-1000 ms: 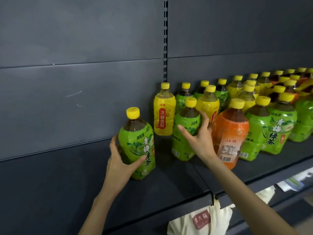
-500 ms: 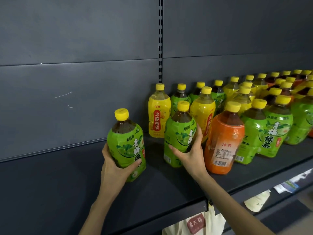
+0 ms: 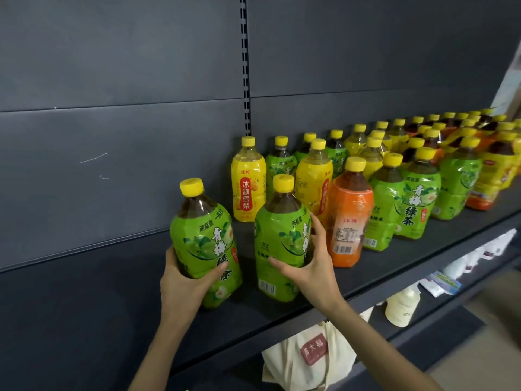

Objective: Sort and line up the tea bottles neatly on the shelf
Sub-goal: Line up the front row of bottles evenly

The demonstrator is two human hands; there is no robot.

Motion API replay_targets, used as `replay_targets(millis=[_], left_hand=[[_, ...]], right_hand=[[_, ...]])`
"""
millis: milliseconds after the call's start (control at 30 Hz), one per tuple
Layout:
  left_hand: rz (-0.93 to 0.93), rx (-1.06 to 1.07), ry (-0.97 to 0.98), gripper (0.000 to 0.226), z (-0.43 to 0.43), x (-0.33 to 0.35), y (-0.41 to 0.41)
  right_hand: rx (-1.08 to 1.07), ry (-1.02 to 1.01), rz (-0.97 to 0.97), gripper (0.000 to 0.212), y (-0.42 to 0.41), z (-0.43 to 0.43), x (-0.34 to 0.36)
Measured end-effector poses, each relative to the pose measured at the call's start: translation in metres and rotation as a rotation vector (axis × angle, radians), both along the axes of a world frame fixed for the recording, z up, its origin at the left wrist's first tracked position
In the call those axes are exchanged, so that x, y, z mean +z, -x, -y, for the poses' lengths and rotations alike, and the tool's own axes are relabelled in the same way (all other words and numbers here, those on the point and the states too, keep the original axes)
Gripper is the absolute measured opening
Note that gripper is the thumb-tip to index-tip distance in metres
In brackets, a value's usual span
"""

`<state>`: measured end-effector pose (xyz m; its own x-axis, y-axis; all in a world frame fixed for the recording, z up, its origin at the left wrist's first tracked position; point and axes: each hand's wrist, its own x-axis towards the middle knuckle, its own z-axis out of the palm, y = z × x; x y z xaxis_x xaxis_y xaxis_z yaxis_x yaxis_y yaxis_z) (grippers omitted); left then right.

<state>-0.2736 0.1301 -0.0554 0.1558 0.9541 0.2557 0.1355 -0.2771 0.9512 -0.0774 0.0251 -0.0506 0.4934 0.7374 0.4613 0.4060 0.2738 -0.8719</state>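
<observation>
My left hand (image 3: 184,280) grips a green tea bottle (image 3: 204,238) with a yellow cap, tilted slightly left, low over the dark shelf (image 3: 84,300). My right hand (image 3: 310,266) wraps around a second green tea bottle (image 3: 279,244) just to its right, thumb across the front and fingers on its right side. Behind them stands a yellow pear-drink bottle (image 3: 248,182). An orange bottle (image 3: 348,218) stands right of my right hand. More green bottles (image 3: 417,198) and several mixed yellow, green and orange ones run off to the right.
The shelf's left half in front of the grey back panel (image 3: 112,165) holds no bottles. A slotted upright (image 3: 245,66) divides the panels. Below the shelf edge hang a cloth bag with a red label (image 3: 313,354) and white packets (image 3: 401,306).
My right hand went from reaching behind the second green bottle to gripping it and drew it forward beside the left one. The left bottle shifted slightly lower and nearer.
</observation>
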Motion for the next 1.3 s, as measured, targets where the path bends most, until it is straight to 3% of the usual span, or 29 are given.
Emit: replay_targets(millis=[133,633,967,1133,1300], left_hand=[[0.085,-0.044,0.044,0.078,0.006,-0.001,0.001],[-0.009,-0.19,-0.055,0.073,-0.001,0.023,-0.088],[-0.064,-0.186,-0.085,0.093,-0.012,0.025,-0.191],[0.019,-0.152,-0.066,0.107,-0.008,0.013,-0.216],[-0.036,-0.187,-0.105,0.08,-0.011,0.005,-0.224]], right_hand=[[-0.021,-0.024,-0.043,0.099,0.004,0.03,0.003],[-0.145,-0.033,-0.035,0.107,-0.069,0.11,0.01],[-0.276,-0.056,-0.023,0.103,-0.176,0.138,0.012],[-0.355,-0.033,-0.031,0.108,-0.235,0.141,0.003],[-0.514,0.017,0.002,0.113,-0.28,0.137,-0.004]])
